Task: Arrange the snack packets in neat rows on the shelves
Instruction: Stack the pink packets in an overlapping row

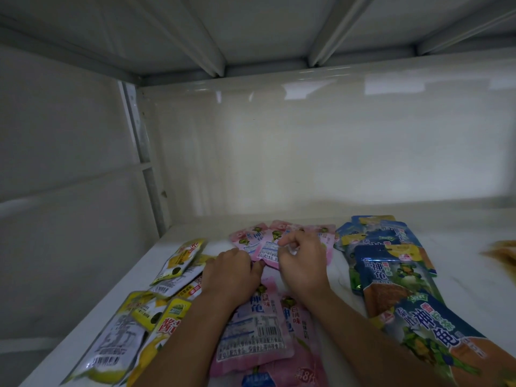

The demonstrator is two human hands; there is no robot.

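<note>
Your left hand (227, 270) lies knuckles-up w/ fingers curled, pinching the near edge of a pink packet (266, 252) mid-shelf; your right hand (301, 259) pinches that same packet's top. More pink packets (251, 328) run toward the shelf's (460, 247) front edge under your forearms, yellow packets (173, 277) along the left edge, blue packets (396, 275) on the right side.

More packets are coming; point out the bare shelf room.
Bare shelf runs behind the pink packets to the back wall, and right of the blue packets. It is crowded in front, from the yellow packets to the blue ones, around both hands.
</note>
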